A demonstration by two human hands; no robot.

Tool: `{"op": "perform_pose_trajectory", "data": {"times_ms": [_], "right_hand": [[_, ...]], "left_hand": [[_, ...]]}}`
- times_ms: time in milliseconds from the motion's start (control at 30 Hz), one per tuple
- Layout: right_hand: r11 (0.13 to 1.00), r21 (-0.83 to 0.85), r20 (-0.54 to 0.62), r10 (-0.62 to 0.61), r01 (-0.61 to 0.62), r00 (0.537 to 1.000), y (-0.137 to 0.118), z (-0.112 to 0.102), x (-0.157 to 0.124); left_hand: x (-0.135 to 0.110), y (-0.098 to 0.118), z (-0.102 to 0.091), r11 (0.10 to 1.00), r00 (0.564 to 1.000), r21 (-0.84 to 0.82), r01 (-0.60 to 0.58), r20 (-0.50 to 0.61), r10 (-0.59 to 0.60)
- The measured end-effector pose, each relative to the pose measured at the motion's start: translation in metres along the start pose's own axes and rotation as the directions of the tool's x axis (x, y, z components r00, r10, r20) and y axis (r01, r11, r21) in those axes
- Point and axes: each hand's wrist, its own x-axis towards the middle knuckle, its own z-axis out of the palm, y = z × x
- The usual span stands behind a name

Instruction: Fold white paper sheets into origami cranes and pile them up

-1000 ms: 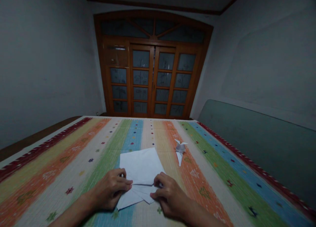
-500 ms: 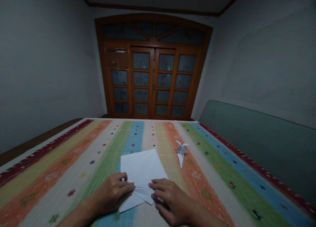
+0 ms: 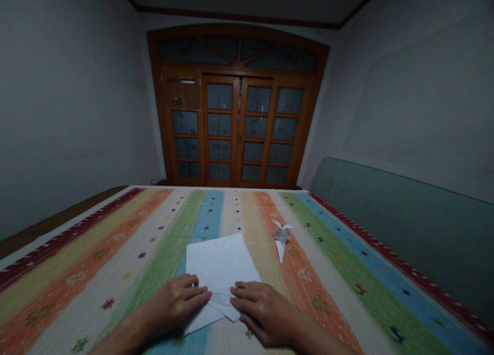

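Down at the near edge of the striped woven cloth [image 3: 116, 272], my left hand [image 3: 173, 304] and my right hand [image 3: 266, 307] lie on a white folded paper [image 3: 218, 265], fingers together and gently curved, fingertips turned toward each other with a small gap between them. They look to be pressing down rather than lifting. My left fingers [image 3: 198, 293] rest near the paper's left side and my right fingers [image 3: 241, 296] near its right. I see no clear pinch, but my thumbs are hidden, so I cannot tell whether either one grips from below. The paper lies flat on the cloth, between and just ahead of my hands, a broad pale shape reaching away from me, with layered flaps [image 3: 204, 318] fanning toward me. I judge it light and thin, stiff enough to hold a crease but soft enough to buckle or tear under a hard pull. The loose layers could slip against each other, so I would hold it by the thick folded part near my fingertips, not by one flap alone. Beyond my right hand, a small folded paper figure [image 3: 281, 239] sits on the orange stripe, and past the far end of the cloth stand glazed wooden double doors [image 3: 235, 128]
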Motion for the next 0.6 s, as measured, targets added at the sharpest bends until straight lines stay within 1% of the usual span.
{"op": "perform_pose_trajectory", "data": {"times_ms": [100,267,400,500,600], "right_hand": [[0.998,-0.051,-0.011,-0.033,0.032,0.999,0.003,0.004,0.001],[0.992,-0.108,-0.083,-0.068,0.058,0.994,0.009,0.015,0.001],[0.992,-0.105,-0.145,-0.078,0.063,0.986,0.015,0.023,0.001],[0.994,-0.090,-0.178,-0.072,0.056,0.981,0.018,0.026,0.002],[0.998,-0.066,-0.218,-0.024,0.010,0.976,0.020,0.026,0.003]], "left_hand": [[-0.001,0.001,0.002,0.999,0.999,-0.027,0.035,-0.016,-0.035],[-0.001,0.006,0.005,0.990,0.991,-0.051,0.131,0.024,-0.130],[-0.001,0.011,0.006,0.983,0.984,-0.052,0.178,-0.007,-0.178],[-0.002,0.013,0.008,0.982,0.982,-0.050,0.183,-0.035,-0.185],[0.000,0.014,0.011,0.984,0.983,-0.054,0.171,-0.065,-0.174]]}}
